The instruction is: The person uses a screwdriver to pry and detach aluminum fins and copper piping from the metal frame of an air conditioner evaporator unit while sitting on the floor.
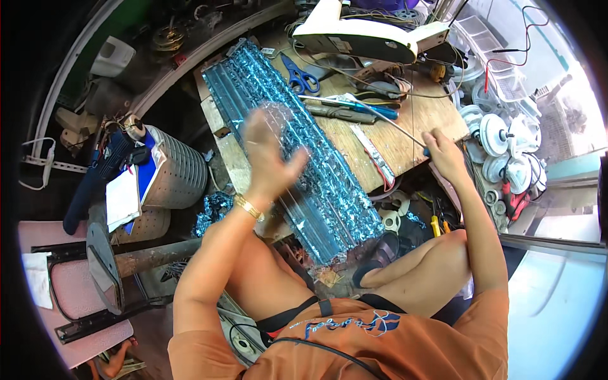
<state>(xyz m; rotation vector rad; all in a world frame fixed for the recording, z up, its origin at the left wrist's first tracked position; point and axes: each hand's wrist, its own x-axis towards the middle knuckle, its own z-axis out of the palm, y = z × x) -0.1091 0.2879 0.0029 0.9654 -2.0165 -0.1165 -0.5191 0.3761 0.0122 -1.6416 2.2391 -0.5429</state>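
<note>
A long finned metal coil with shiny blue foil lies slantwise across a wooden workbench. My left hand hovers over its middle with fingers spread, blurred, holding nothing that I can see. My right hand rests at the bench's right edge, closed on the handle of a thin long screwdriver whose shaft reaches up-left across the wood. A gold bracelet sits on my left wrist.
Blue-handled scissors, pliers and other hand tools lie behind the coil. A white appliance casing stands at the back. White fan motors pile up at the right. A blue power tool and perforated drum are left.
</note>
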